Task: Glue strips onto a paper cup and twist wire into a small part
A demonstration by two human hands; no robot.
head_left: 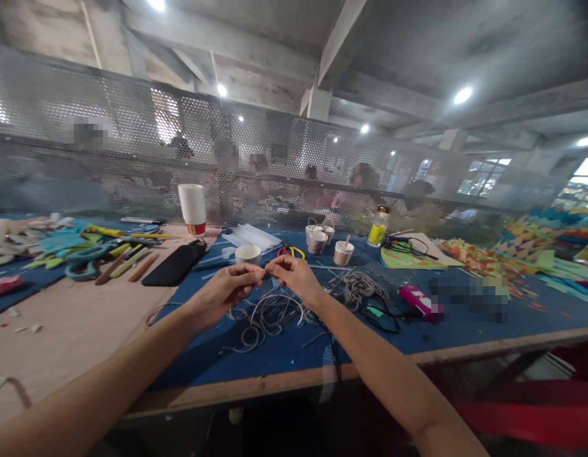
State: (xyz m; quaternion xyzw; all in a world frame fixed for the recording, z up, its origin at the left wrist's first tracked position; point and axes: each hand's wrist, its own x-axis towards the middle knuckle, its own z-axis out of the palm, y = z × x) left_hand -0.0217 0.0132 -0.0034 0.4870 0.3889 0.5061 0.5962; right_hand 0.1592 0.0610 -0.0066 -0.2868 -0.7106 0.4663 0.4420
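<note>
My left hand (227,291) and my right hand (294,277) meet fingertip to fingertip above the blue table mat (199,355). Both are closed in a pinch on something too small to make out. A loose tangle of grey cord (270,317) lies below them, and a denser bundle of cord (363,289) is right of my right hand. Just behind my hands stand a white paper cup (247,254) and scissors with red and yellow handles (291,252).
Left are a black phone (174,264), blue-handled scissors (82,261) and stacked paper cups (192,206). Small cups (317,241), a glass bottle (378,227) and a pink device (420,302) are right. A perforated screen (270,139) runs behind, with blurred people beyond.
</note>
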